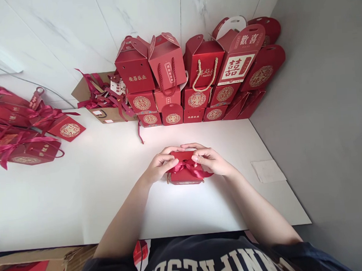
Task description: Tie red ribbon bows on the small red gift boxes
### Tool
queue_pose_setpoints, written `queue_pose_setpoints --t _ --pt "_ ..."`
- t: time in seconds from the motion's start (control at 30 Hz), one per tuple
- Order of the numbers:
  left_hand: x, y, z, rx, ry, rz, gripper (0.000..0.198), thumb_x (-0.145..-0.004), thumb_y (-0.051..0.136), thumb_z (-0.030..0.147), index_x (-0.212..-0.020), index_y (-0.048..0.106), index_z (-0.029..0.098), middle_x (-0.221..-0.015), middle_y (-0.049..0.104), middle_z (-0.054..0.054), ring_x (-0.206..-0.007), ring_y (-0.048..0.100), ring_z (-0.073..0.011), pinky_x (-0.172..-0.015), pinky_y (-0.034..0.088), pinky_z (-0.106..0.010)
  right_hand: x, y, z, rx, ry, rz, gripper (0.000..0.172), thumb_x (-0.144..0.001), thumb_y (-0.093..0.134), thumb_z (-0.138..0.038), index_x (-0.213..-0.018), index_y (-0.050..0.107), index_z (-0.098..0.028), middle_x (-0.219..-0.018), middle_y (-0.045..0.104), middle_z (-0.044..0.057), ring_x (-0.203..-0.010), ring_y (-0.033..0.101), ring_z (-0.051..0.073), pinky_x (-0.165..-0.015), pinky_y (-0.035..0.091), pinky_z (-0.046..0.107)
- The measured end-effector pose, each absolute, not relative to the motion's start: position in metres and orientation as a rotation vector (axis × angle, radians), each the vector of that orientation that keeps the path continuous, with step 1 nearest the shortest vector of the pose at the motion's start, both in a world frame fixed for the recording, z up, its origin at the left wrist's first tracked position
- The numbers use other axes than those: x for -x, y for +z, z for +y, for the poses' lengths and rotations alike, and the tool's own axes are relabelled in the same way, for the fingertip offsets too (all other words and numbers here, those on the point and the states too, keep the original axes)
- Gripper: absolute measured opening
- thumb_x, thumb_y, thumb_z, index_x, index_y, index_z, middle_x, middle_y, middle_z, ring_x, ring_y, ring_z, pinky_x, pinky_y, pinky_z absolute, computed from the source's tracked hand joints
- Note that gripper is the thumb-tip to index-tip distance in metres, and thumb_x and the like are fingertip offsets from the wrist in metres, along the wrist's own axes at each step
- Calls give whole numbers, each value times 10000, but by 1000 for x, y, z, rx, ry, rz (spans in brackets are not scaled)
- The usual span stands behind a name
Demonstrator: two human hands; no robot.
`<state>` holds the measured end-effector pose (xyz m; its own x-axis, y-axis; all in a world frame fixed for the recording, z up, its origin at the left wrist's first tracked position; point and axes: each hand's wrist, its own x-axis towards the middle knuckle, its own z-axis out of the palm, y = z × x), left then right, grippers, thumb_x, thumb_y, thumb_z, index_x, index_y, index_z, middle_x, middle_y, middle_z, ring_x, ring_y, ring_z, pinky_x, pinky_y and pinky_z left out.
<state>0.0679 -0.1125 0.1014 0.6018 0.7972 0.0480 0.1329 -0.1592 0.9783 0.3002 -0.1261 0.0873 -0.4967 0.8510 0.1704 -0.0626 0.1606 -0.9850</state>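
A small red gift box (187,177) stands on the white table in front of me, with a shiny crimson ribbon (187,166) tied in a bow across its top. From the left, my left hand (160,166) pinches the bow's left loop, its fingers curled along the box's back edge. My right hand (212,160) has thumb and fingers closed at the bow's right side, one finger reaching toward the left fingertips. A ribbon tail sticks out under the right hand. Bits of twisted cord show at the box's lower sides.
Stacked red gift boxes (169,97) line the marble wall. Beside them sits an open cardboard box (108,113) of ribbons and tags. Several ribboned boxes (30,152) crowd the left. A folded white tissue (268,171) lies near the grey partition (327,100).
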Motion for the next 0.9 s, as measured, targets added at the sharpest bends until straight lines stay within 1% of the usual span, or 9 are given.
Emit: queue_pose_setpoints --t 0.13,0.27,0.4,0.6,0.73,0.83,0.9 --pt "-66 104 -112 -1707 699 845 385 -914 528 376 -623 647 153 -1303 558 -86 -1157 546 -254 -1017 406 -363 -299 85 -126 748 1459 -1624 347 -923 567 -390 -646 603 -183 -1358 520 70 -1241 512 243 -1028 391 400" --pt "-64 106 -112 -1777 697 873 387 -917 524 360 -613 657 162 -1281 569 -74 -1174 527 -244 -1041 387 -366 -298 81 -126 743 1493 -1582 375 -927 552 -412 -637 602 -181 -1351 514 64 -1232 510 235 -1030 392 392" --pt "-63 106 -112 -1807 706 864 382 -920 522 331 -606 660 164 -1263 581 -72 -1175 525 -233 -1048 378 -361 -298 81 -126 753 1492 -1607 381 -932 544 -407 -632 594 -177 -1342 512 65 -1217 515 232 -1039 388 394" --pt "-62 106 -112 -1737 739 851 338 -914 531 312 -658 702 172 -1251 581 -77 -1158 537 -230 -1028 399 -356 -301 87 -127 757 1481 -1648 386 -939 529 -409 -632 588 -181 -1328 520 67 -1210 515 229 -1047 391 396" --pt "-62 108 -113 -1703 732 884 348 -904 543 312 -619 685 172 -1238 596 -65 -1152 539 -231 -1036 395 -357 -305 88 -126 754 1473 -1655 393 -939 527 -412 -627 600 -184 -1292 531 70 -1256 471 232 -1054 385 383" --pt "-62 109 -113 -1703 724 917 372 -895 548 321 -571 648 168 -1229 609 -63 -1153 537 -242 -1034 398 -370 -308 87 -124 765 1491 -1653 379 -932 529 -436 -660 626 -190 -1264 524 67 -1227 489 231 -1055 386 383" --pt "-62 108 -112 -1679 718 937 384 -889 552 323 -548 634 167 -1239 610 -64 -1146 541 -249 -1028 404 -380 -308 84 -122 774 1484 -1645 392 -919 537 -468 -657 628 -191 -1238 523 66 -1243 475 237 -1076 367 382"
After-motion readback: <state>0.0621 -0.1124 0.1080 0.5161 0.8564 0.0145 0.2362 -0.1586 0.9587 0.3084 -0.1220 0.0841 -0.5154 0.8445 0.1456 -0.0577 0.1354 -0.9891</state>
